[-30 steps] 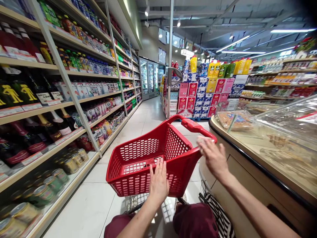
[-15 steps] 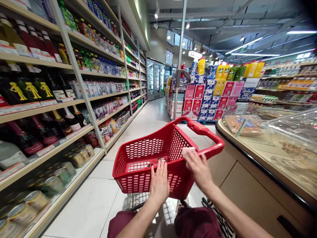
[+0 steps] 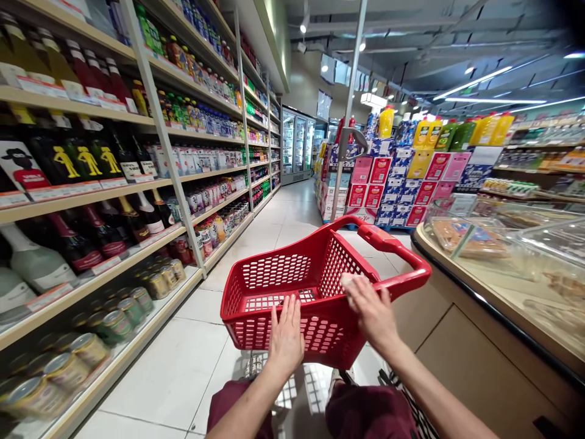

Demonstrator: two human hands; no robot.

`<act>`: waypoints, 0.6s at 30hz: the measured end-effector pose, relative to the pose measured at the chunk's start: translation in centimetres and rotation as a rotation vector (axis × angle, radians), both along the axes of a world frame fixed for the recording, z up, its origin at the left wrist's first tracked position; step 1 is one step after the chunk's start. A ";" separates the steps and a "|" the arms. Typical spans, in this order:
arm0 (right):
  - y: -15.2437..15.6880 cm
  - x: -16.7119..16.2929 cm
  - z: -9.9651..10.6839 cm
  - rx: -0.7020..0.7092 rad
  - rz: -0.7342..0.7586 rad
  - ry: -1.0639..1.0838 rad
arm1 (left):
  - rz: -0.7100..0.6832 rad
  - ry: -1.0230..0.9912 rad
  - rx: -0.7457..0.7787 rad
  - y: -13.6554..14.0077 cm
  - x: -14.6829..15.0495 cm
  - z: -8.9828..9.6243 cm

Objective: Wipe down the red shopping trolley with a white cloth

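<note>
A red plastic shopping cart basket (image 3: 292,271) with holed walls stands before my knees, its handle toward the right. My left hand (image 3: 287,335) lies flat against the near side wall, with fingers stretched together and the tips at the rim; nothing shows in it. On the rim near the handle end, my right hand (image 3: 373,314) is pressed over a small white cloth or tissue (image 3: 348,280), which pokes out at the fingertips. The red handle (image 3: 402,256) is just beyond that hand, untouched. Inside, the basket's floor shows as a grid.
Shelves (image 3: 150,183) of bottles and cans run along the left. A glass-topped food counter (image 3: 479,256) stands close on the right. Stacked drink cartons (image 3: 393,183) and a metal pole (image 3: 348,79) are ahead. White floor tiles (image 3: 169,353) lie around the cart.
The view has turned slightly left, so the cart sits farther right. My left hand has slid left along the basket's near wall; my right hand stays by the rim with the white cloth or tissue.
</note>
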State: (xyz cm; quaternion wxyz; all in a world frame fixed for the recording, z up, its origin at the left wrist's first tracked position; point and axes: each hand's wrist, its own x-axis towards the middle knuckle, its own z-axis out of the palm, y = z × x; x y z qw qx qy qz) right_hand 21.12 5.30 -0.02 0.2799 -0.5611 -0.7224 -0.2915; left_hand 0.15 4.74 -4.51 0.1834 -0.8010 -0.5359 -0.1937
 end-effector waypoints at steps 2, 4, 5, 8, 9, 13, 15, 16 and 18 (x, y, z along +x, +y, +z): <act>0.1 -0.3 -0.1 0.026 -0.075 0.058 | 0.017 -0.001 -0.009 -0.2 -0.4 0.0; 0.1 -1.4 -0.4 0.015 -0.021 0.043 | 0.030 -0.002 -0.021 -0.3 -0.7 -0.1; 0.1 -2.0 -0.7 -0.006 0.039 0.017 | 0.034 -0.001 -0.023 -0.3 -0.9 -0.1; 0.0 -2.6 -1.2 -0.056 0.133 -0.020 | 0.058 -0.004 -0.024 -0.3 -1.7 -0.2; 0.0 -2.4 -1.2 -0.047 0.102 0.000 | 0.073 -0.009 -0.025 -0.3 -2.0 -0.2; 0.1 -2.5 -1.4 0.022 -0.034 0.088 | 0.100 -0.013 -0.039 -0.5 -2.9 -0.3; -0.1 -3.9 -1.7 -0.010 0.044 0.053 | 0.086 -0.009 -0.044 -0.6 -3.0 -0.3; -0.2 -4.5 -1.8 -0.037 0.097 0.026 | 0.082 -0.008 -0.047 -0.6 -3.0 -0.4; -0.2 -5.0 -1.8 -0.076 0.147 -0.005 | 0.090 -0.010 -0.053 -0.7 -3.3 -0.4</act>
